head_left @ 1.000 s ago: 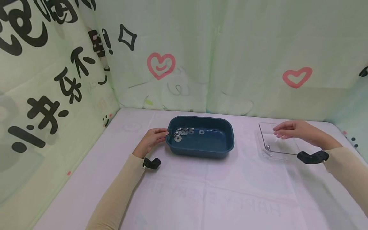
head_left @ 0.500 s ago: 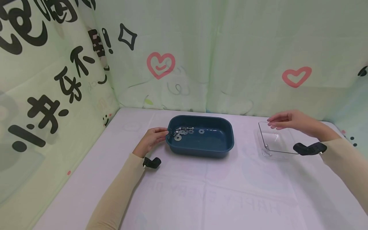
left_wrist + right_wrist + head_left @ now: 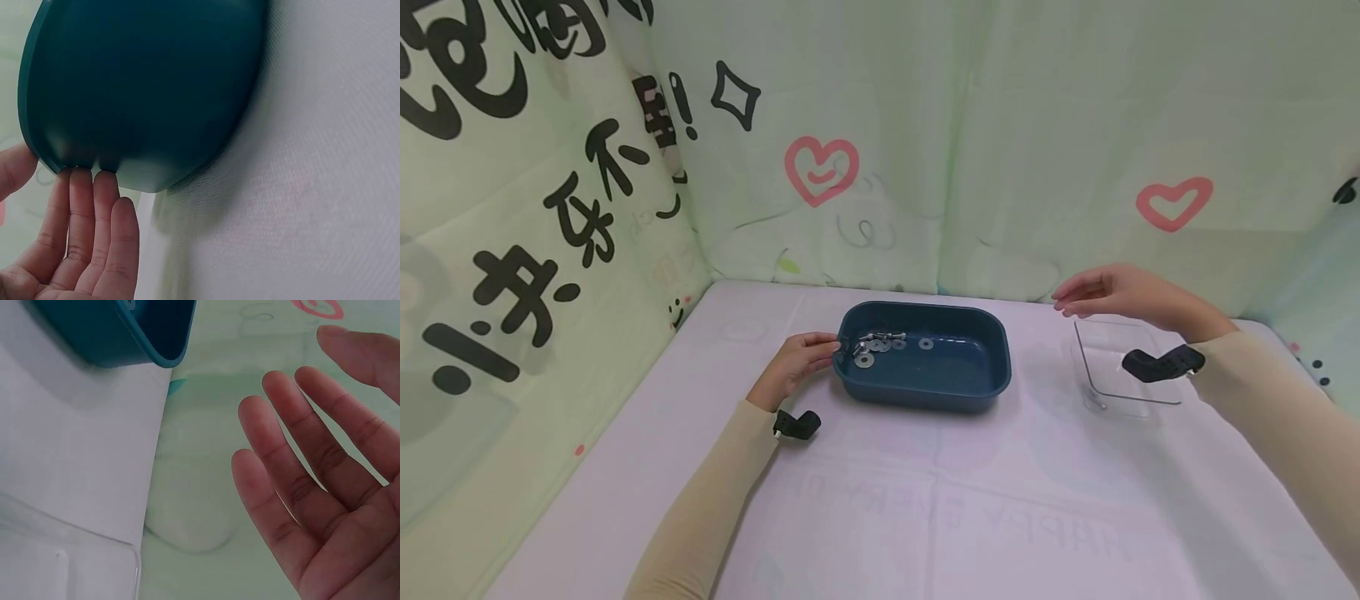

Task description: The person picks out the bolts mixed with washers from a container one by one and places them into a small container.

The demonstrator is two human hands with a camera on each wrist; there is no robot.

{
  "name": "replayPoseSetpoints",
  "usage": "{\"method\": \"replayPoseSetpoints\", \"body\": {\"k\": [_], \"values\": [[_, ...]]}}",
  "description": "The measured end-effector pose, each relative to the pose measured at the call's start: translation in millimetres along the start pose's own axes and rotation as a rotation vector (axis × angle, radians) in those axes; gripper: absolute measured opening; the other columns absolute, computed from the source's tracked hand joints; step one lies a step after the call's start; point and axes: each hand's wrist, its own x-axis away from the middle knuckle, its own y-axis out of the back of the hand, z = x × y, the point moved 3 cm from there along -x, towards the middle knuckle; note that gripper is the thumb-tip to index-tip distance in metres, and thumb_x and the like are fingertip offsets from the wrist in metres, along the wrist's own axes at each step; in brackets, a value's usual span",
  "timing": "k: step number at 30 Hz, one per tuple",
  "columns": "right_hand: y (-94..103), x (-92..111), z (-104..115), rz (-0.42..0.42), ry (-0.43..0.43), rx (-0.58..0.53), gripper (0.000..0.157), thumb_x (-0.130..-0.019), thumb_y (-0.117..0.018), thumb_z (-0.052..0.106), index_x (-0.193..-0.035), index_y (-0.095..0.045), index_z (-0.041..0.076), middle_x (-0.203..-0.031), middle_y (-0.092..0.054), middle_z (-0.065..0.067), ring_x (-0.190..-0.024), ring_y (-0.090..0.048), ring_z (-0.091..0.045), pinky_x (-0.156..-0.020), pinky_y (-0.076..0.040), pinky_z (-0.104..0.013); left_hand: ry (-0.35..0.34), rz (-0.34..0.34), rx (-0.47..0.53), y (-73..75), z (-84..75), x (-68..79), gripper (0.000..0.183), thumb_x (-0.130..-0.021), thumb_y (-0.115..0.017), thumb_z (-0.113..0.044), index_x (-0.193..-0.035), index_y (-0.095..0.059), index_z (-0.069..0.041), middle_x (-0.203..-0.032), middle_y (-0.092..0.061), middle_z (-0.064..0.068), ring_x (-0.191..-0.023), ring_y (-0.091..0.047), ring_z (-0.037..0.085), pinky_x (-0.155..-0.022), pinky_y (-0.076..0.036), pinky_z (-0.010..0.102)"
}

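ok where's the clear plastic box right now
In the head view, the clear plastic box stands on the right side of the tabletop, right of the dark blue bin and, in the picture, just below the right hand.

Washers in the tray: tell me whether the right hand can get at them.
Probably yes: the right hand looks empty, the tray is open-topped, and nothing visible stands between them. The washers lie nearer the left hand, so it would need to reach across.
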Motion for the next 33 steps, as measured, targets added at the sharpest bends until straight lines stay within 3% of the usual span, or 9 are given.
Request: {"method": "replayPoseSetpoints", "body": {"k": [8,17,26,33], "values": [[-3.5,-20.0,25.4,0.022,0.04,-0.015,0.04,-0.087,-0.067,0.025,-0.122,-0.06,0.006,-0.113,-0.067,-0.008,-0.093,-0.064,-0.005,-0.082,-0.053,-0.018,0.0,0.0,0.012,0.0,-0.1,-0.9,0.041,-0.093,-0.057,-0.01,-0.131,-0.049,0.004,-0.134,-0.051,0.021,-0.103,-0.059,0.014,-0.104,-0.046,0.033],[-16.9,-41.8,47.7,0.05,0.089,-0.028,0.039,-0.087,-0.067,0.028,-0.12,-0.062,0.007,-0.114,-0.066,-0.01,-0.097,-0.064,-0.017,-0.091,-0.054,-0.038,0.005,-0.015,0.012,0.5,1.1,-2.3,0.041,-0.093,-0.058,-0.01,-0.131,-0.049,0.004,-0.133,-0.052,0.021,-0.096,-0.06,0.009,-0.1,-0.048,0.03],[-32.3,-65.1,59.6,0.075,0.129,-0.068,0.034,-0.088,-0.066,0.023,-0.117,-0.063,0.006,-0.112,-0.067,-0.011,-0.098,-0.064,-0.019,-0.091,-0.054,-0.038,0.012,-0.019,0.024,0.5,1.5,-1.6,0.041,-0.093,-0.058,-0.011,-0.13,-0.05,0.004,-0.133,-0.052,0.021,-0.095,-0.061,0.009,-0.104,-0.045,0.035],[-47.3,-85.7,70.8,0.094,0.141,-0.098,0.032,-0.089,-0.065,0.021,-0.116,-0.064,0.005,-0.114,-0.066,-0.017,-0.105,-0.063,-0.029,-0.092,-0.052,-0.04,0.0,-0.012,0.029,0.6,1.9,-2.0,0.042,-0.092,-0.059,-0.011,-0.13,-0.05,0.005,-0.13,-0.054,0.02,-0.094,-0.061,0.008,-0.098,-0.05,0.029]]}}
